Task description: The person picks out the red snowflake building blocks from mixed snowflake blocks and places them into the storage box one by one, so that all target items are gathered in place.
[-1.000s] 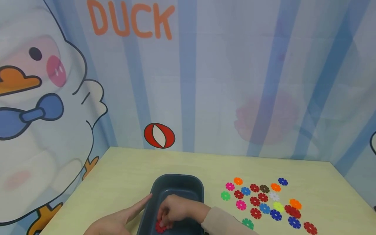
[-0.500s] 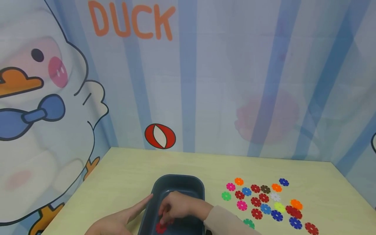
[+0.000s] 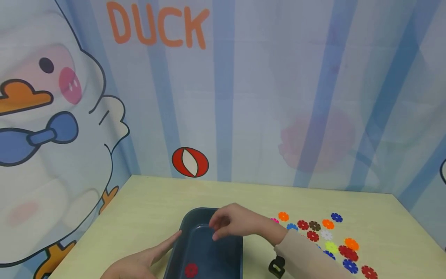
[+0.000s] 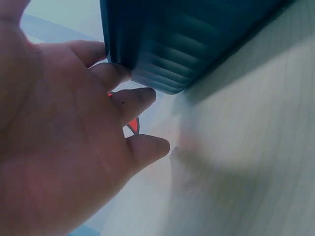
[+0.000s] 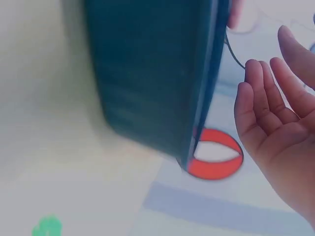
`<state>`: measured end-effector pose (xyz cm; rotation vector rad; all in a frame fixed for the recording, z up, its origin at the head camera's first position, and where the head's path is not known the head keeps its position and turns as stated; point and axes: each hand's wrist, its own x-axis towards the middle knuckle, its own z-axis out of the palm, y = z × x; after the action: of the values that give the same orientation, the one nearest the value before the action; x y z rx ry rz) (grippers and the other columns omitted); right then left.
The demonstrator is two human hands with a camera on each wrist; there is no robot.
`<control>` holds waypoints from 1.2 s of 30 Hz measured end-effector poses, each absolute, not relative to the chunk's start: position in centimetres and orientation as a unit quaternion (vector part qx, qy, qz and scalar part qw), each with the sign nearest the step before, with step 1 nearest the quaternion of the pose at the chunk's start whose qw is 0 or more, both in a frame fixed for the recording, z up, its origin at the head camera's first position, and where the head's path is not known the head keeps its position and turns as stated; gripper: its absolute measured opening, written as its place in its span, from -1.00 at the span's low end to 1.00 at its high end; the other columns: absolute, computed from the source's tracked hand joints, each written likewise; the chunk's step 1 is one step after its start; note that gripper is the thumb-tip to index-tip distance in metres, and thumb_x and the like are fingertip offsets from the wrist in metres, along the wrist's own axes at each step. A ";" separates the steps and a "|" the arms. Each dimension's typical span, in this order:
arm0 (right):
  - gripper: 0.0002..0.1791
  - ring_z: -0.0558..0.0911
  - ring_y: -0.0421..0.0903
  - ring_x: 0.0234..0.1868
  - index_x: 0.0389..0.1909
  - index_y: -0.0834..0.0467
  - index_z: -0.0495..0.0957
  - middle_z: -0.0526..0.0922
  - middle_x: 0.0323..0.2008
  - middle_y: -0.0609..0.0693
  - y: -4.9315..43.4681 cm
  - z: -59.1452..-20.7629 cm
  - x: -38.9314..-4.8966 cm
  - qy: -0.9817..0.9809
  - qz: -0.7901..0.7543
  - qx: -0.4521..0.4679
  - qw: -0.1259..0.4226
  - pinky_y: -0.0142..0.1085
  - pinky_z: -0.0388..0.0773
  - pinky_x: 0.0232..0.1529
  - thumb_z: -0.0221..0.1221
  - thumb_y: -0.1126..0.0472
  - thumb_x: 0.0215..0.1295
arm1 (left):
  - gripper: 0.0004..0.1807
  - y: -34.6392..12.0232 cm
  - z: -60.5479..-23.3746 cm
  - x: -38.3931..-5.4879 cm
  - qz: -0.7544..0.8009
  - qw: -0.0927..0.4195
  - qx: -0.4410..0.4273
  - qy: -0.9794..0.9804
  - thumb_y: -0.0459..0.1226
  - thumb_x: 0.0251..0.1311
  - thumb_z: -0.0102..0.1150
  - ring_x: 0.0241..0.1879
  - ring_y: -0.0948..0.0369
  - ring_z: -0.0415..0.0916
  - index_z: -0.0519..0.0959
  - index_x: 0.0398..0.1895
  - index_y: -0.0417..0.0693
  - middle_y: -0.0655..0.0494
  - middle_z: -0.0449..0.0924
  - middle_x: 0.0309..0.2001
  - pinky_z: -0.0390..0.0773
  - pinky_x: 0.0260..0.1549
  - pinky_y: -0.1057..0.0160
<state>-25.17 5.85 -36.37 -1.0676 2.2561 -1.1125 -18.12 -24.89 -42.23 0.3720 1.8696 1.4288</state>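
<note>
Hovering: right hand (image 3: 237,224) above the bin (image 3: 209,217), fingers loosely curled, holding nothing.
Left hand (image 3: 139,261): flat, fingers straight against the bin's left wall.
Red disc (image 3: 191,270): on the bin floor.
Discs (image 3: 327,236): scattered on the bench (image 3: 146,209), right.

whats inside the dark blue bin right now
One red flower-shaped disc lies on the floor of the dark blue bin. The right hand hovers empty over the far end, hiding part of it; the near end is out of frame.
</note>
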 end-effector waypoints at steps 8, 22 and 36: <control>-0.71 0.59 -0.25 -0.27 -0.11 0.21 0.62 0.66 -0.24 -0.02 11.8 -36.1 -24.6 0.812 -0.408 -0.379 0.176 -0.35 0.57 -0.19 0.34 0.19 0.17 | 0.10 -25.1 -42.3 -18.2 0.574 0.368 0.170 0.712 -0.17 0.08 0.40 0.46 -0.16 -0.32 -0.16 0.54 0.40 -0.12 -0.38 0.54 0.03 0.27 -0.33; -0.68 0.53 -0.16 -0.30 -0.14 0.25 0.60 0.63 -0.23 0.07 21.1 -39.1 -22.9 0.857 -0.396 -0.274 0.184 -0.39 0.53 -0.27 0.35 0.17 0.15 | 0.11 -25.0 -42.4 -18.0 0.612 0.386 0.137 0.677 -0.28 0.06 0.40 0.43 -0.14 -0.25 -0.13 0.54 0.39 -0.14 -0.38 0.53 0.18 0.26 -0.22; -0.68 0.48 -0.09 -0.31 -0.17 0.19 0.61 0.60 -0.29 -0.01 25.1 -42.4 -23.0 0.877 -0.370 -0.237 0.195 -0.40 0.51 -0.30 0.42 0.22 0.04 | 0.09 -25.1 -42.4 -18.0 0.591 0.378 0.150 0.697 -0.22 0.10 0.38 0.45 -0.15 -0.30 -0.16 0.54 0.38 -0.13 -0.39 0.54 0.14 0.26 -0.26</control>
<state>-22.95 25.07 -42.42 -0.6644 2.4586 -1.0358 -18.02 -25.10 -42.39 0.3830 1.7817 1.5107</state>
